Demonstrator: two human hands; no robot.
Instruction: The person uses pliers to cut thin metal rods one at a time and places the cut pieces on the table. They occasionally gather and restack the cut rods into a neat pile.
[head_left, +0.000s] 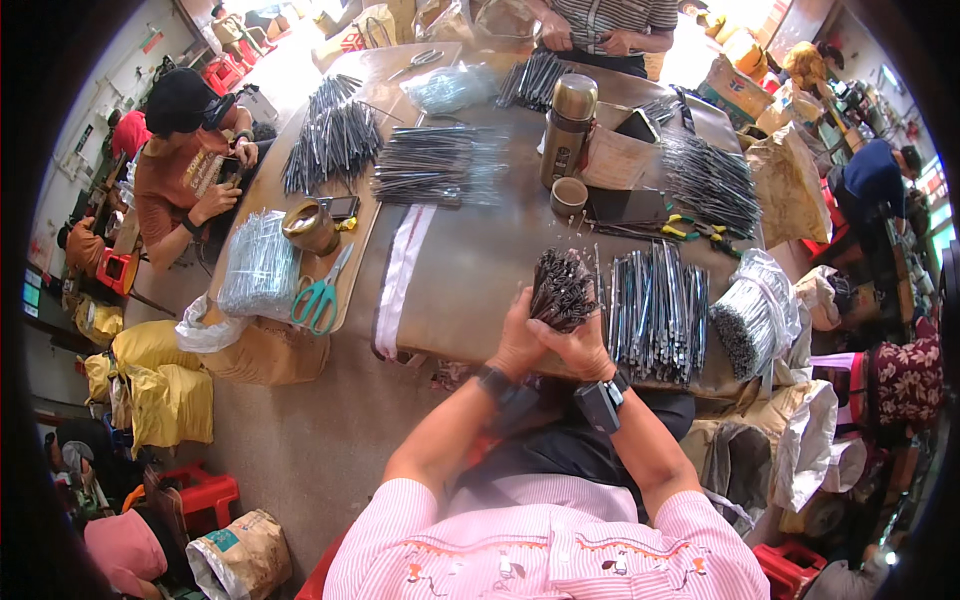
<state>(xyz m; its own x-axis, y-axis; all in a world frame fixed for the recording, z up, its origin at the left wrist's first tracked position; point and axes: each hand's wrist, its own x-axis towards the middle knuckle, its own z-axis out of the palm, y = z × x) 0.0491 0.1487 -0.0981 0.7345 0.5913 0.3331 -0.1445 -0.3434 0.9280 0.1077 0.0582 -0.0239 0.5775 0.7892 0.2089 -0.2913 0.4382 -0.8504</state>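
Observation:
Both my hands are wrapped round a bundle of thin dark metallic strips [563, 288] at the near edge of the table. My left hand [519, 337] grips its left side, and my right hand [580, 345] closes on it from the right and below. The strips' ends point up toward me. Just right of my hands, a spread row of similar strips [657, 312] lies side by side on the table. Beyond that row sits a bundle in clear plastic [757, 310]. Yellow-handled pliers [684, 228] lie behind the row.
A steel flask [568, 125], its cup [569, 196] and a dark phone [628, 206] stand or lie beyond my hands. More strip piles [432, 163] cover the far table [480, 250]. Teal scissors [320, 294] lie at the left edge. A co-worker [190, 165] sits left; another person stands opposite.

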